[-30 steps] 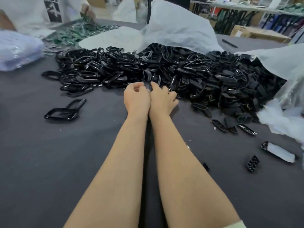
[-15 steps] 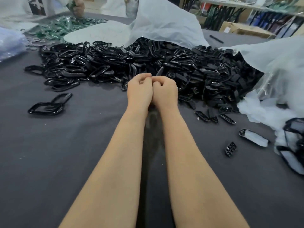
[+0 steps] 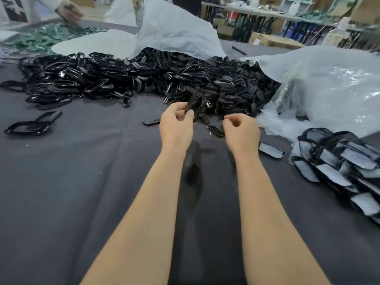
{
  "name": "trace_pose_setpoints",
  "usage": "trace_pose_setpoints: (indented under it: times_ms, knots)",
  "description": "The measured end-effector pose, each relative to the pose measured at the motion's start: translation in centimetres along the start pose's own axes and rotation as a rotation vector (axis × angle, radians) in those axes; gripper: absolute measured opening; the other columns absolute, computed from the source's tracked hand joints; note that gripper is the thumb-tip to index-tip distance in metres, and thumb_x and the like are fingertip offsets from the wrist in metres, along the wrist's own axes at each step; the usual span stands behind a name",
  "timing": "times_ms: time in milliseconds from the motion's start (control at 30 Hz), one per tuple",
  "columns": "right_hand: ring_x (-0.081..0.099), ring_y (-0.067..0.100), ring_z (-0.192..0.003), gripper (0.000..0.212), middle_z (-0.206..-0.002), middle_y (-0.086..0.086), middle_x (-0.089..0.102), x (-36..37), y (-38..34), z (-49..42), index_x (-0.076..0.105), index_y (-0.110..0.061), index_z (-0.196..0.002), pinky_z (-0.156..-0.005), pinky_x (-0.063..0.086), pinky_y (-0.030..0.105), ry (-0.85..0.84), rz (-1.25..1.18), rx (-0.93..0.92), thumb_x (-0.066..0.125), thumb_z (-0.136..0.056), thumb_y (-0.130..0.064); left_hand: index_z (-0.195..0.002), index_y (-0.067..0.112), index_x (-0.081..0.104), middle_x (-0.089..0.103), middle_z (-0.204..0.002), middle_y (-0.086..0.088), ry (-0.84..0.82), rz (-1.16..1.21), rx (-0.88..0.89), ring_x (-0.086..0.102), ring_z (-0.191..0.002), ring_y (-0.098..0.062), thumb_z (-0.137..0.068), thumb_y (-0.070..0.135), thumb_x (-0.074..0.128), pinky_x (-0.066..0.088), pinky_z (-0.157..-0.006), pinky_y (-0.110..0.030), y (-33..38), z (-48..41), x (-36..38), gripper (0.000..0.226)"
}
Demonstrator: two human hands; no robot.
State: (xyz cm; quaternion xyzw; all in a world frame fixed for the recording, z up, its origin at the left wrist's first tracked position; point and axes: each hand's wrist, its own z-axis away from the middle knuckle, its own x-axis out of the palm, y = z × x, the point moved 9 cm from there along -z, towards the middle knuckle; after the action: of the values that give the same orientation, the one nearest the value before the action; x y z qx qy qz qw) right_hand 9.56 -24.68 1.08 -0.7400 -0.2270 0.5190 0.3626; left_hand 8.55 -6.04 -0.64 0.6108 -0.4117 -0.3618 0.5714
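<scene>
Head view, the only one

- Left hand (image 3: 176, 125): thumb and fingers are pinched on the lower end of a black frame piece (image 3: 197, 101). We hold the piece up off the table, just in front of the near edge of the heap.
- Right hand (image 3: 241, 131): fingers are curled in, thumb against forefinger, apart from the frame piece. We cannot tell whether anything small sits in that pinch.
- Heap of black parts (image 3: 123, 79): spills from under a white bag (image 3: 181, 31) across the grey table cloth (image 3: 61, 182).
- Small grille piece (image 3: 216, 131): lies between our two hands.
- Film-covered piece (image 3: 271, 149): lies just right of the right hand.
- Stack of film-covered parts (image 3: 339, 161): further right, below a clear plastic bag (image 3: 329, 85).
- Two loose frames (image 3: 26, 126): well apart, at the left.

Risks, as we judge them
- The grip takes one end only, so the glossy piece could swivel or slip back into the heap and be lost among its likes.
- Our right forearm could sweep the loose pieces near it.

Hard to make out
- The held piece blends into the black heap behind it, so its outline is unsure.
- The stack is cut off at the right edge.
- Another person's hand (image 3: 71, 11) at the top left is blurred
</scene>
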Motion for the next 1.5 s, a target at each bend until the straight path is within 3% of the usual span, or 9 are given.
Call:
trace_pose_setpoints:
  times_ms: [100,200,367,533,633,767,1033,1233,1500]
  knots:
    - [0.045,0.031,-0.121,0.033,-0.127,0.008,0.054,1.7,0.5,0.3,0.066,-0.023,-0.117,-0.097,0.039,0.037,-0.128,0.373,0.027,0.059,-0.090,-0.041,-0.086,0.032,0.051,0.061,-0.081,0.004,0.006,0.048,-0.018,0.067,-0.071,-0.006,-0.098,0.008,0.049,0.057,-0.076,-0.026,-0.3,0.4,-0.3,0.027]
    - [0.039,0.032,-0.124,0.032,-0.131,0.010,0.045,2.4,0.3,0.4,0.063,-0.024,-0.118,-0.101,0.034,0.041,-0.156,0.441,0.044,0.061,-0.090,-0.040,-0.090,0.028,0.050,0.063,-0.082,0.000,0.022,0.051,-0.025,0.063,-0.060,-0.002,-0.100,0.008,0.044,0.056,-0.065,-0.019,-0.3,0.0,-0.8,0.023]
    - [0.048,0.025,-0.110,0.014,-0.115,0.004,0.058,1.8,-0.5,0.2,0.060,-0.021,-0.104,-0.090,0.038,0.034,-0.063,0.272,-0.043,0.057,-0.091,-0.016,-0.103,0.016,0.052,0.063,-0.081,0.002,-0.004,-0.009,-0.044,0.059,-0.059,-0.001,-0.098,0.007,0.048,0.055,-0.065,-0.018,-1.1,-0.3,-0.3,0.011]
    - [0.064,0.011,-0.067,0.010,-0.079,-0.002,0.064,1.0,-0.4,0.2,0.061,-0.016,-0.088,-0.055,0.045,0.015,-0.019,-0.408,0.006,0.057,-0.091,-0.007,-0.093,0.022,0.054,0.065,-0.079,0.003,-0.014,-0.034,-0.037,0.061,-0.063,-0.005,-0.096,0.008,0.051,0.058,-0.079,-0.033,-1.4,-0.7,-0.3,0.015]
    - [0.064,0.001,-0.060,0.020,-0.072,-0.004,0.065,2.3,-0.3,0.1,0.064,-0.020,-0.085,-0.057,0.050,0.016,-0.123,-0.628,0.067,0.056,-0.092,-0.003,-0.088,0.030,0.053,0.065,-0.078,0.004,-0.034,-0.030,-0.030,0.060,-0.065,-0.007,-0.096,0.009,0.051,0.057,-0.085,-0.039,-1.2,-0.6,-0.2,0.023]
    - [0.064,-0.001,-0.058,0.018,-0.074,-0.004,0.066,2.4,-0.4,0.0,0.063,-0.018,-0.088,-0.059,0.051,0.014,-0.132,-0.678,0.055,0.057,-0.091,-0.001,-0.097,0.028,0.056,0.066,-0.081,0.007,-0.050,-0.013,-0.028,0.059,-0.063,-0.003,-0.097,0.010,0.051,0.057,-0.083,-0.036,-1.1,-0.6,0.0,0.019]
    - [0.067,0.003,-0.065,0.022,-0.077,0.000,0.067,2.4,-0.9,0.3,0.065,-0.018,-0.088,-0.064,0.051,0.015,-0.157,-0.733,0.039,0.055,-0.092,0.002,-0.090,0.034,0.056,0.066,-0.078,0.010,-0.062,0.001,-0.016,0.060,-0.065,-0.001,-0.096,0.009,0.051,0.057,-0.085,-0.037,-0.8,-0.3,0.3,0.026]
    - [0.066,0.002,-0.059,0.008,-0.078,0.002,0.063,1.7,-0.9,0.3,0.059,-0.005,-0.096,-0.060,0.050,0.013,-0.080,-0.743,0.038,0.057,-0.091,0.001,-0.106,0.026,0.056,0.067,-0.082,0.012,-0.075,0.026,-0.003,0.060,-0.059,0.008,-0.097,0.007,0.047,0.056,-0.077,-0.024,-0.6,-0.3,0.5,0.023]
    - [0.068,0.005,-0.062,0.016,-0.074,0.000,0.065,1.8,-0.7,0.3,0.059,-0.015,-0.081,-0.061,0.053,0.019,-0.070,-0.775,0.071,0.060,-0.089,-0.002,-0.090,0.030,0.053,0.064,-0.081,0.010,-0.045,0.087,-0.013,0.060,-0.058,0.008,-0.097,0.004,0.048,0.055,-0.069,-0.014,-0.3,-0.1,0.2,0.027]
